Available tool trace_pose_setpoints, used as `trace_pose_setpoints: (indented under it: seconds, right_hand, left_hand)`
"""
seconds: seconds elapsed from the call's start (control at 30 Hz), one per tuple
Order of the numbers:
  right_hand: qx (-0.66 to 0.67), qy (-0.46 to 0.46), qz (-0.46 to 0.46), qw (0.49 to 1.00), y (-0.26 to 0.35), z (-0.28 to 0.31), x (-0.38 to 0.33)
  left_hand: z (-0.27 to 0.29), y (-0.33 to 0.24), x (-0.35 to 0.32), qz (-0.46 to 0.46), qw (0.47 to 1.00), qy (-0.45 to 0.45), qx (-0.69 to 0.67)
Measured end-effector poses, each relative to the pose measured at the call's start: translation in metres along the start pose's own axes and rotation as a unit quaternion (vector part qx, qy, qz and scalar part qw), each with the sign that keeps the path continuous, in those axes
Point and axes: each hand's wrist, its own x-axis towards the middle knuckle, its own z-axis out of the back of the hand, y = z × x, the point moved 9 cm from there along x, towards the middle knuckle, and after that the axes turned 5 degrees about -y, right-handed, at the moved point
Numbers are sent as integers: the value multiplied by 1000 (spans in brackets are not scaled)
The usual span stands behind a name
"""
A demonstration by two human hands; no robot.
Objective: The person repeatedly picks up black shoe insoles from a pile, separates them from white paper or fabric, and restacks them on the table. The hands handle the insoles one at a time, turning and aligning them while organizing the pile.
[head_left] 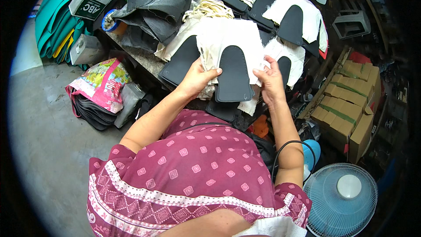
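Between my two hands is a white cloth piece (232,34) with a black tongue-shaped panel (236,75) attached, its rounded end away from me. My left hand (197,79) pinches the left side, the thumb lying on the panel's edge. At the right side, the fingers and thumb of my right hand (270,81) grip the cloth edge. Under and beside it lie more such black panels (177,63) with white cloth. Several alike rest in an overlapping row at the far right, one black panel (290,25) among them. A bundle of cream-coloured strips (209,9) sits just behind the held piece.
Crumpled black sheets (153,0) are heaped at the back left, beside an open blue-rimmed jar (115,23). On the floor at left is a pink patterned bag (105,85) over stacked black pieces. Strapped cardboard (346,101) and a round fan (342,206) stand to my right.
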Motion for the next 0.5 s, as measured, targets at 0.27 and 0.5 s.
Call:
trace_pose_setpoints:
  seconds: [0.27, 0.5]
  right_hand:
    - [-382, -97, 275, 877, 71, 23, 52]
    - [-662, -104, 475, 570, 78, -44, 107]
  left_hand:
    - [16, -6, 4, 2, 997, -25, 76]
    - [13, 10, 1, 17, 991, 8, 132]
